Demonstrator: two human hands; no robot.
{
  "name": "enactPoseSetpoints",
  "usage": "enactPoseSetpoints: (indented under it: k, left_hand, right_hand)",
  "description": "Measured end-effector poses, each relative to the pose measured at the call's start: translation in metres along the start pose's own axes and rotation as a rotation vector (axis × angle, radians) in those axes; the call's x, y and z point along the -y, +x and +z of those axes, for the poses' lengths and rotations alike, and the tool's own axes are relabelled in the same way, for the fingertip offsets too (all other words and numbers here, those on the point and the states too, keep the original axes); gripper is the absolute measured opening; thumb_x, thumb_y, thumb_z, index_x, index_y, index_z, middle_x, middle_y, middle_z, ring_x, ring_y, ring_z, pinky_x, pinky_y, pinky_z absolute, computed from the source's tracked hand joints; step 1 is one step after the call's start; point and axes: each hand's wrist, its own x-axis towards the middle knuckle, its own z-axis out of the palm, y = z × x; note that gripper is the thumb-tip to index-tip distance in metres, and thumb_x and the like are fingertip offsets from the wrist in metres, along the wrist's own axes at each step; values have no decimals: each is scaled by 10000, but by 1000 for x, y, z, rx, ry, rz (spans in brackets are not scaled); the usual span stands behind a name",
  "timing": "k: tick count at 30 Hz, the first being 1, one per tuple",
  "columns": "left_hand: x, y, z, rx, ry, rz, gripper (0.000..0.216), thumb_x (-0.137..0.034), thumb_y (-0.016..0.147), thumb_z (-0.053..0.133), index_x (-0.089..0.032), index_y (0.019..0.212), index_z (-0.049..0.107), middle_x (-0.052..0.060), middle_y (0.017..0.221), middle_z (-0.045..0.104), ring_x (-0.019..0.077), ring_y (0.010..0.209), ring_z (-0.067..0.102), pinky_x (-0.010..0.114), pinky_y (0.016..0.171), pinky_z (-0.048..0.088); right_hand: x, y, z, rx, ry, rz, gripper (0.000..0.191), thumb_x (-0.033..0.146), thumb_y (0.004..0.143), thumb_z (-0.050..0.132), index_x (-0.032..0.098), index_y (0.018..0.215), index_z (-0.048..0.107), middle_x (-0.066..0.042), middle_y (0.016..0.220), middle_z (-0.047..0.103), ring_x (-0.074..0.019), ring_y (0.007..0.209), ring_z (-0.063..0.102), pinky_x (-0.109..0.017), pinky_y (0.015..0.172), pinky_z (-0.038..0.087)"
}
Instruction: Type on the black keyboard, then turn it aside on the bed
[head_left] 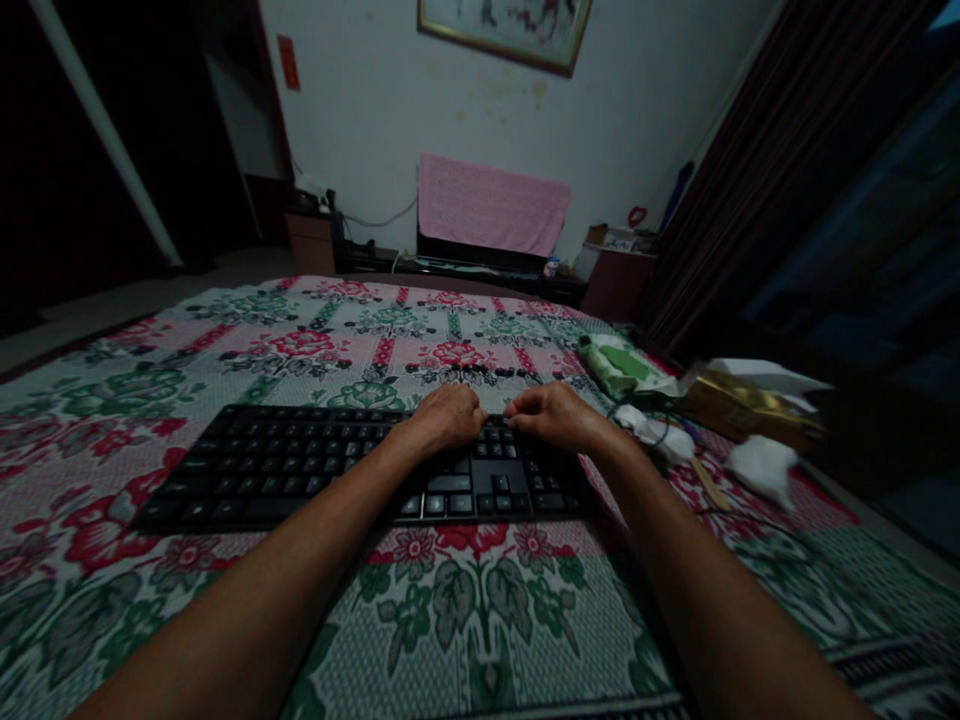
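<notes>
A black keyboard (300, 465) lies flat on the flowered cloth, crossing in front of me. My left hand (448, 415) is over the upper middle part of its keys, fingers curled in and closed. Just right of it, my right hand (553, 412) is at the keyboard's far edge, thumb and fingers brought together in a pinch. The fingertips of both hands point toward each other with a small gap between them. Whatever they grip, if anything, is too small or dark to make out.
At the right lie a green tissue pack (626, 365), a gold tissue box (750, 405), crumpled white tissue (763, 468), a flat wooden stick (709, 484) and a dark cable. The patterned cloth (480, 620) covers the surface. A pink towel (491, 205) hangs by the far wall.
</notes>
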Motion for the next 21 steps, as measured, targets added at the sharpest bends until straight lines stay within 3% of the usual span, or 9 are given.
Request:
enactPoseSetpoints:
  k: [4, 10, 16, 21]
  left_hand:
    - [-1, 0, 0, 4, -2, -3, 339, -331, 722, 334, -147, 739, 617, 96, 765, 625, 166, 726, 562, 232, 623, 394]
    - [-2, -3, -1, 19, -18, -16, 346, -332, 723, 332, -133, 727, 615, 114, 767, 623, 176, 721, 565, 248, 642, 401]
    - [-4, -5, 3, -11, -16, -71, 374, -381, 735, 326, -138, 746, 609, 115, 793, 619, 184, 751, 566, 248, 656, 408]
    - [-6, -5, 3, -41, 20, -73, 377, -379, 746, 317, -146, 773, 612, 112, 815, 620, 180, 798, 559, 246, 684, 405]
  right_hand:
    - [-1, 0, -2, 33, -16, -23, 233, 300, 657, 487, 144, 741, 638, -1, 634, 596, -88, 550, 479, -182, 477, 325]
    - [1, 2, 1, -25, -50, 22, 259, 333, 650, 494, 130, 713, 642, -4, 597, 580, -79, 517, 449, -178, 461, 307]
    - [-1, 5, 4, 23, -1, 15, 267, 344, 648, 487, 125, 699, 629, -1, 590, 571, -73, 488, 437, -177, 438, 303]
    - [-2, 6, 2, -17, -39, -13, 237, 324, 652, 478, 128, 675, 610, 4, 584, 564, -74, 497, 438, -181, 456, 310]
